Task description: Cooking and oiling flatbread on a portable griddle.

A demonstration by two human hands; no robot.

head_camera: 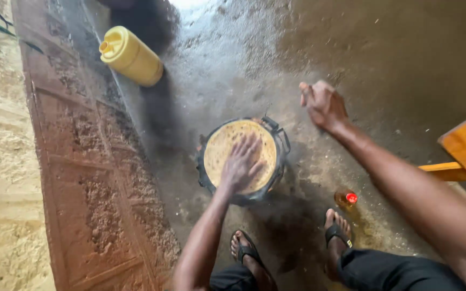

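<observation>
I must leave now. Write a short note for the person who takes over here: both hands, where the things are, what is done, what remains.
Left hand: flat, fingers spread, pressing the round golden flatbread in the dark round metal pan on the floor.
Right hand: empty, loosely curled, raised above the floor, right of the pan.
Small oil bottle with red cap: beside the right foot.
Yellow plastic jerrycan: lying behind.
Done: flatbread laid, lightly browned.
Left: it remains in the pan.

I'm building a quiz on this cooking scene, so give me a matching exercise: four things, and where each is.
Things:
1. left hand
2. right hand
3. yellow jerrycan
4. red-capped bottle

Places:
A. by the right foot
B. lying by the red door
C. flat on the flatbread
D. raised over bare floor

Pairs: 1-C, 2-D, 3-B, 4-A
</observation>
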